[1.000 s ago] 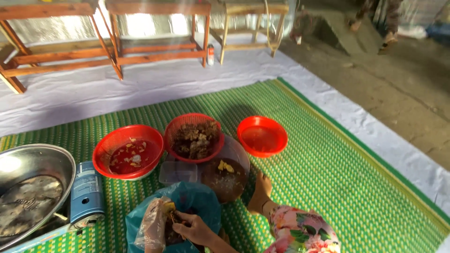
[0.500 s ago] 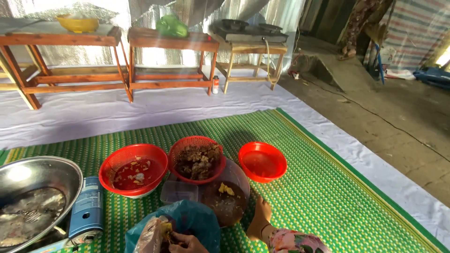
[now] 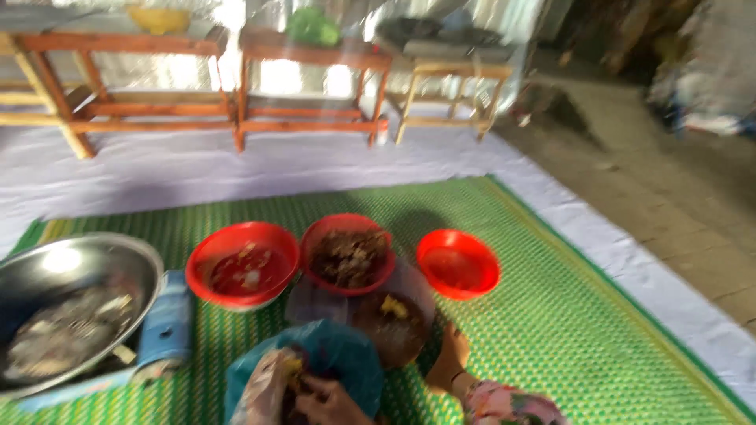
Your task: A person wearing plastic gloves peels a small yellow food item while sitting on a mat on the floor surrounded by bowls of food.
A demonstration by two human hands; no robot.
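- While your hand (image 3: 331, 397) is reaching into the blue bag (image 3: 335, 366) at the mat's (image 3: 551, 315) near edge, fingers hidden, grip unreadable.
- Bag is crowding the brown plate (image 3: 390, 327); a tug risks tipping it.

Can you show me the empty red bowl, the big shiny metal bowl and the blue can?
Empty red plastic bowl (image 3: 458, 264), head view, inner bottom.
Big shiny metal bowl (image 3: 118, 264), head view, right inner wall.
Blue cylindrical can (image 3: 167, 323), head view, side.

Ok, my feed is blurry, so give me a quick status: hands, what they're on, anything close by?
One hand in the blue bag, grip unclear. Other hand hidden; a foot rests on the mat. Three red bowls just ahead, metal basin to the left.
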